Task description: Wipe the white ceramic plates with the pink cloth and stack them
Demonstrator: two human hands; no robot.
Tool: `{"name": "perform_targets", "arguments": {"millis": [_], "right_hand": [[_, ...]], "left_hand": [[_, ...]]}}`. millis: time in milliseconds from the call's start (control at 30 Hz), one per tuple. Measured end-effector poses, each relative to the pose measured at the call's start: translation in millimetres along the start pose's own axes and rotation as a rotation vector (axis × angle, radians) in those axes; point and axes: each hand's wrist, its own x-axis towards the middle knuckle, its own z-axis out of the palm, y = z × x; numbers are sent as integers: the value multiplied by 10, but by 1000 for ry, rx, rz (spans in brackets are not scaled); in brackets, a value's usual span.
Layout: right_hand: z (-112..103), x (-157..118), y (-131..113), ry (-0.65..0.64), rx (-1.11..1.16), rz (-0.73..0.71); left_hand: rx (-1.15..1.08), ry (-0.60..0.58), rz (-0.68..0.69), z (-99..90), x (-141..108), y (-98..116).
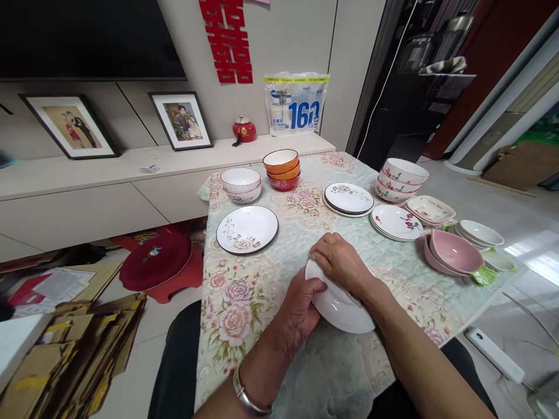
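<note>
A glossy white plate [345, 317] is tilted up near the front of the table, its plain side towards me. My left hand [301, 302] grips its left edge, with the thumb lying over the near face. Curled over the far upper edge is my right hand [343, 259], closed on the plate; its palm side is hidden. I cannot tell whether a cloth lies under those fingers. Just beyond, to the left, a white plate with a dark rim and brown flowers [247, 230] lies flat. Two similar plates [348, 198] are stacked at the back right of my hands.
White bowls [241, 181] and orange and red bowls [281, 166] stand at the back left. Rightward are flowered plates [396, 223], stacked white bowls [404, 174], square dishes [430, 209], pink bowls [454, 253] and small pale bowls [480, 233]. A floral cloth [236, 314] covers the table.
</note>
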Motion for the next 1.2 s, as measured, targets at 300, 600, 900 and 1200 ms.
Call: {"name": "perform_targets", "arguments": {"millis": [300, 600, 900, 1200], "right_hand": [[-28, -6, 149, 26, 67, 107], [-13, -26, -13, -81, 212, -206], [-93, -16, 361, 105, 33, 302], [-34, 1, 8, -3, 214, -231]], "left_hand": [[13, -55, -3, 6, -1, 15], [-7, 28, 13, 12, 7, 9], [-103, -27, 67, 32, -10, -2], [-82, 28, 49, 48, 3, -11]]}}
